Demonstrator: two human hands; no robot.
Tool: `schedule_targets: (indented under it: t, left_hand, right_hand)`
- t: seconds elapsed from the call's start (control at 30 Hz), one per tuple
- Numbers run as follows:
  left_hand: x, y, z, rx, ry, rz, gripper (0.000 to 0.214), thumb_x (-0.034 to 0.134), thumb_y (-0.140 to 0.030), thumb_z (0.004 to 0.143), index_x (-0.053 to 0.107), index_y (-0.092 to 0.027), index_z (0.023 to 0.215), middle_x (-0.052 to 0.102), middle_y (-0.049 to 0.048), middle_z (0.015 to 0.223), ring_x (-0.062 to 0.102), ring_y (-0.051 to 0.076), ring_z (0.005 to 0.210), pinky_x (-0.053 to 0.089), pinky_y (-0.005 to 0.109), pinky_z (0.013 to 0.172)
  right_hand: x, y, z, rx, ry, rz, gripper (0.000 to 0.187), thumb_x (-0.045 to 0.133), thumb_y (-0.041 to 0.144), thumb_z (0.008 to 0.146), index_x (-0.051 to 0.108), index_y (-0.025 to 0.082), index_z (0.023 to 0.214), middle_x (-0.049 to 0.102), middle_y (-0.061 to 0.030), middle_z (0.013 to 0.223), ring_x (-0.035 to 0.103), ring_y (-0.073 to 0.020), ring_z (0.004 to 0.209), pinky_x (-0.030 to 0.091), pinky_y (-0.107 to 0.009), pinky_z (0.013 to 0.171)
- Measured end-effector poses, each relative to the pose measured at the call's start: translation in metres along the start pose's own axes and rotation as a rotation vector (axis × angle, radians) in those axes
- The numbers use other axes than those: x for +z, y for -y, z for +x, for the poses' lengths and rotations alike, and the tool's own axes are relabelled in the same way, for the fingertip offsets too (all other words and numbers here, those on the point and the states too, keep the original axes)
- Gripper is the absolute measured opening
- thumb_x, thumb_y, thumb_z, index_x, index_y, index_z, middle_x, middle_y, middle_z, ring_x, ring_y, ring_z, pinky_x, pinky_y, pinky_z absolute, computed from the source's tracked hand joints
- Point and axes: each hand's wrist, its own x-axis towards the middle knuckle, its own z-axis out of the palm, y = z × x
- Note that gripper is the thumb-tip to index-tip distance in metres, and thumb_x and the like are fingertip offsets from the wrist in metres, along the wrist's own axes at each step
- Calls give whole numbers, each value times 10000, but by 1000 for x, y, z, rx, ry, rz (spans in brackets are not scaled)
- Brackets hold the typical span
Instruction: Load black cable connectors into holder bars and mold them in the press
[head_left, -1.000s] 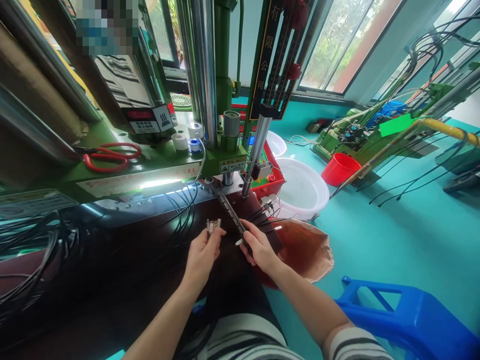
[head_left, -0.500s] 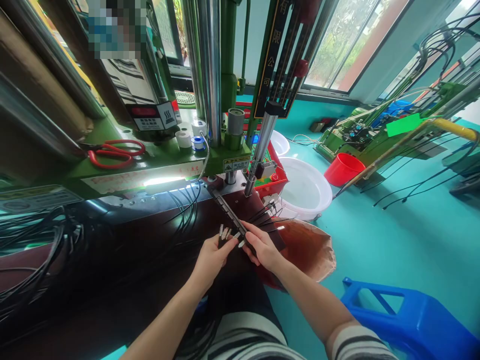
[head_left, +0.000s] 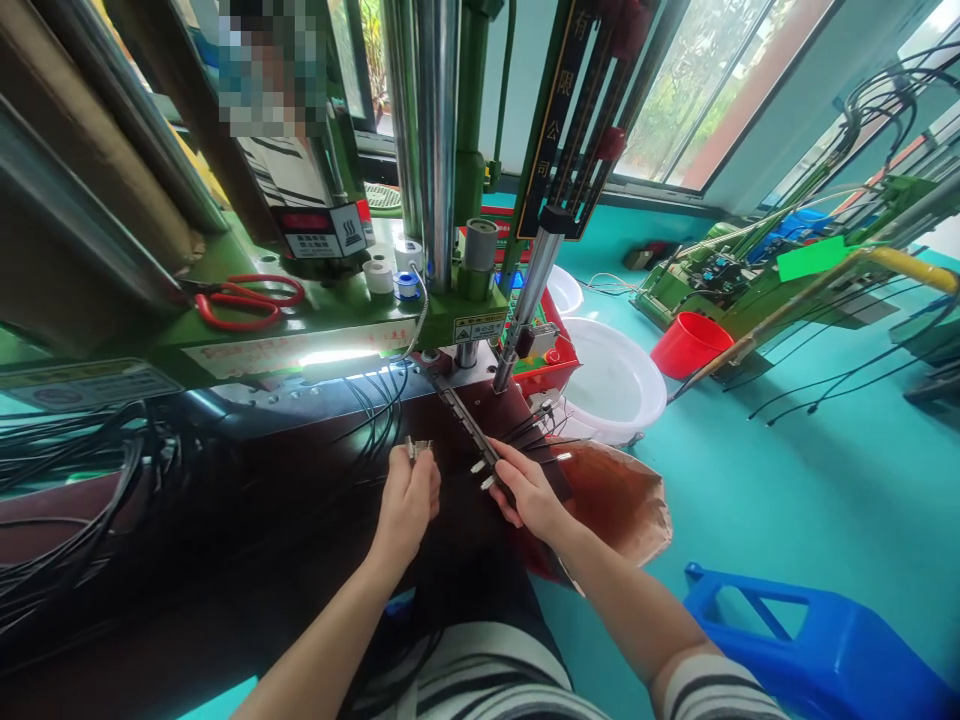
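Observation:
My left hand point(head_left: 409, 500) is closed round a small bunch of metal cable plugs point(head_left: 418, 448) whose tips stick up above my fingers. My right hand point(head_left: 529, 493) grips the near end of a long dark fixture bar point(head_left: 469, 430) lying on the dark worktop point(head_left: 285, 500). Two metal plugs point(head_left: 480, 474) sit in the bar just left of my right fingers. Black cables with plug ends point(head_left: 544, 430) fan out to the right of the bar. The bar's far end runs under the green press machine point(head_left: 450, 200).
Red scissors point(head_left: 244, 298) and tape rolls point(head_left: 390, 270) lie on the machine's green ledge. Black cables point(head_left: 82, 490) pile at the left. A brown bag point(head_left: 622, 500), white basins point(head_left: 611, 375), a red bucket point(head_left: 690, 345) and a blue stool point(head_left: 810, 650) stand on the teal floor at the right.
My left hand came over to the bar beside my right hand, then drew back left with the bunch of plugs. Two plugs now show in the bar.

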Motion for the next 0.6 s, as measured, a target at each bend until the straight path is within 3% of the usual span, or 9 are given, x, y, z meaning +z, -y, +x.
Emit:
schedule_targets:
  t: [0.17,0.37,0.6]
  left_hand:
    - [5,-1,-2,-122,157,7,303,546,-465,749,407,-199,703,305,-100,473,280,43,362,227,148,321]
    - [4,3,-2,-201,126,17,283,591,-440,712,476,-182,728,291,-106,451,243,26,361,211,145,344]
    - [1,6,0,-153,113,39,286,608,-431,691,468,-183,721,278,-114,407,228,34,340,166,155,329]
  right_hand:
    - [-2,-2,0,5,51,-20,515,468,393,855,435,155,1311,454,69,493,307,-19,290,218,-131,258]
    - [-4,0,0,14,90,-53,534,468,404,858,422,144,1322,435,74,481,290,-22,301,219,-137,259]
    - [-1,-3,0,-30,115,-166,537,459,419,868,412,155,1333,399,75,513,330,-24,365,239,-137,309]
